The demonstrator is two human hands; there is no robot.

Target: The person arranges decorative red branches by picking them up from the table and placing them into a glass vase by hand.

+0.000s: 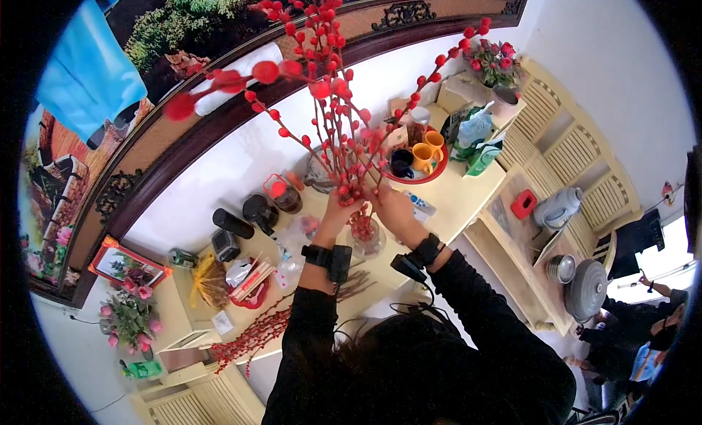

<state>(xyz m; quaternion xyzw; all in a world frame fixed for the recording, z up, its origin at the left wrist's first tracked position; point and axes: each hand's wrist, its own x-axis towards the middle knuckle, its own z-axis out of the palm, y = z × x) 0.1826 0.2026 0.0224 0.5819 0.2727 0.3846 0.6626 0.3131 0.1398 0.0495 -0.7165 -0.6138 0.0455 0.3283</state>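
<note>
Tall red berry branches (338, 125) stand in a clear glass vase (367, 239) near the middle of the pale table (457, 198). My left hand (341, 214) is closed round the stems from the left, just above the vase's mouth. From the right, my right hand (395, 211) is also closed on the stems. Both wrists wear black bands with small devices. More red berry branches (256, 336) lie along the table's front edge, left of the vase.
A red tray (436, 171) holds orange cups (423, 158). Bottles, a black speaker (232, 224), a framed picture (129, 264) and pink flowers (131, 317) stand to the left. Slatted chairs (570, 133), a thermos (558, 208) and a large metal pot (587, 290) are right. People stand at lower right.
</note>
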